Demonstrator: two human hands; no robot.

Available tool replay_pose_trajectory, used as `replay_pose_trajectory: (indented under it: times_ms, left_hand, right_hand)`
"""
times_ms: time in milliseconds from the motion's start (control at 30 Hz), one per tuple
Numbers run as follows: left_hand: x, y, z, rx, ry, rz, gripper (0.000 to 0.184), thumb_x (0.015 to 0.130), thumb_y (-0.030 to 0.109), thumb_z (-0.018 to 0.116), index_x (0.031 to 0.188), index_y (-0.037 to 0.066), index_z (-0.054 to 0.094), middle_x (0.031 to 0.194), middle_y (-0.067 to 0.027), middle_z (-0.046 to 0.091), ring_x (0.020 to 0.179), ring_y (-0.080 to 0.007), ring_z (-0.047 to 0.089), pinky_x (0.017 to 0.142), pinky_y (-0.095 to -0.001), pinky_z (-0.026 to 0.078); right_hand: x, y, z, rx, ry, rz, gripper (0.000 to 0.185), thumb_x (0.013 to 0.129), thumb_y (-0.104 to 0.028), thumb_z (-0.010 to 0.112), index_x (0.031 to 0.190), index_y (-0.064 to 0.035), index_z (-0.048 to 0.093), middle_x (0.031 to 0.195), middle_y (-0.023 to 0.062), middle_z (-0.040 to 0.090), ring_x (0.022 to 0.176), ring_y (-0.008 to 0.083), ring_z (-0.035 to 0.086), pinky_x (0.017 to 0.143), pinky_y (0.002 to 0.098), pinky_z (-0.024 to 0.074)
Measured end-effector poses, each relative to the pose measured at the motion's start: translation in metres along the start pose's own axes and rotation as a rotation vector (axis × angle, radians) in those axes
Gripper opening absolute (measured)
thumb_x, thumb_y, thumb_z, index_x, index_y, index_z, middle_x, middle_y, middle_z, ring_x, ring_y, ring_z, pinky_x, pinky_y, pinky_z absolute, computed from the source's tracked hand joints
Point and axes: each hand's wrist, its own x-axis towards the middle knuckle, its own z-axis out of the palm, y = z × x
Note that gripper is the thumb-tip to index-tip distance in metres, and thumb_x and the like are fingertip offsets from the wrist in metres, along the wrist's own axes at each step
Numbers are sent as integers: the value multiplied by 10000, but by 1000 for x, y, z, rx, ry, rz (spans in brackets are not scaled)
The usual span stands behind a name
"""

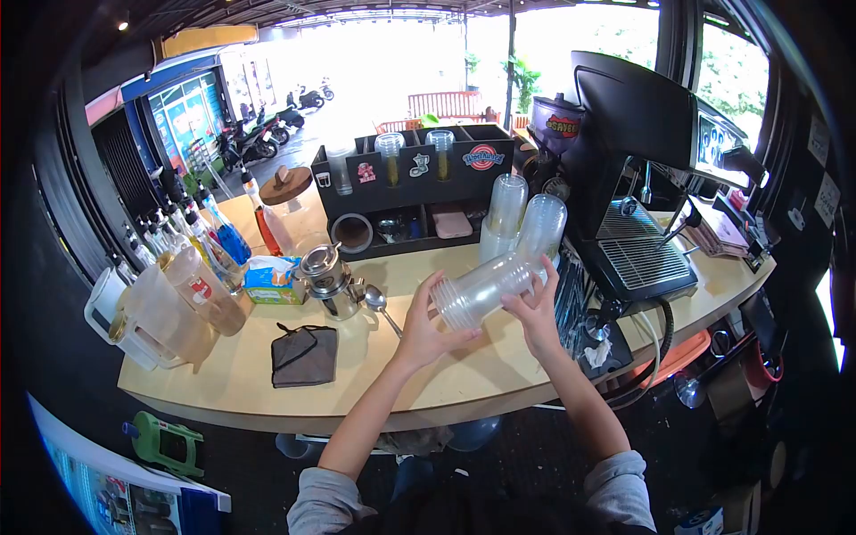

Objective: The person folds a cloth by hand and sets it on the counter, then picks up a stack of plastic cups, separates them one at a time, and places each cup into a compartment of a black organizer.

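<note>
A stack of clear plastic cups is held between both my hands above the wooden counter, tilted with its rims toward the lower left. My left hand grips the rim end, thumb underneath. Around the other end curl the fingers of my right hand. Just behind stand more cup stacks, one upside-down stack and another beside it. A spoon lies left of my left hand, next to a metal coffee dripper pot.
A black organizer stands at the back, with an espresso machine on the right. To the left are a tissue box, plastic pitchers, several syrup bottles and a dark folded cloth. The counter edge runs in front.
</note>
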Motion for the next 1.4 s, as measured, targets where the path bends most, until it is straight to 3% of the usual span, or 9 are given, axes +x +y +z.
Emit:
replay_pose_trajectory:
  times_ms: [67,133,233,467,900,933,1133,1233,1400]
  left_hand:
    - [0,12,3,48,53,33,1049,552,219,896,1384,38,283,1314,-161,388,1238,-283,430,997,-420,436]
    - [0,20,7,98,106,64,1038,544,213,895,1376,39,298,1310,-153,386,1234,-287,435,994,-422,443]
    - [-2,28,7,63,109,118,1024,535,188,889,1368,39,311,1308,-132,382,1233,-284,438,983,-423,459]
    - [-6,34,-21,38,107,112,974,566,173,872,1359,43,322,1322,-142,391,1206,-277,475,961,-419,478]
    - [1,31,-157,80,291,237,852,650,141,830,1320,25,317,1203,-120,458,1169,-218,482,945,-361,462]
    - [3,49,-162,-154,340,192,822,662,123,812,1311,17,319,1191,-121,468,1117,-208,512,936,-347,455]
    - [28,48,-240,74,500,246,797,694,123,774,1328,13,303,1187,-127,464,1085,-213,521,923,-342,452]
    - [39,46,-258,52,500,251,785,705,121,764,1331,16,301,1197,-123,451,1098,-206,506,934,-344,444]
    - [51,32,-272,41,477,254,804,705,113,770,1342,17,289,1249,-140,433,1154,-222,484,972,-358,426]
  right_hand:
    - [-6,5,7,-53,2,-95,960,738,42,686,1433,-188,64,1361,126,315,1255,266,397,1015,425,388]
    - [-13,12,21,139,-65,121,1059,688,56,730,1427,-167,5,1367,132,288,1282,258,365,1042,417,368]
    - [-11,14,41,13,-115,52,1141,627,-35,821,1397,-80,-20,1317,172,348,1242,282,408,1022,399,393]
    - [1,-9,64,32,-234,185,917,626,-44,824,1322,-47,227,1273,146,410,1206,240,448,1016,390,402]
    - [110,-24,136,121,-236,-44,923,637,-17,821,1332,-36,214,1307,139,400,1231,235,428,1018,366,396]
    - [128,-32,147,62,-216,-32,917,643,-23,821,1331,-23,215,1310,145,403,1235,225,429,1012,362,405]
    - [261,-8,212,-561,-273,-520,1113,498,-313,907,1306,56,236,1192,215,522,1143,347,524,981,402,419]
    - [305,4,242,-837,-301,-502,1145,512,-324,904,1330,59,200,1269,227,470,1195,320,485,1015,391,392]
    - [344,34,264,-904,-370,-466,1179,450,-379,912,1283,92,223,1245,281,467,1175,369,496,998,400,404]
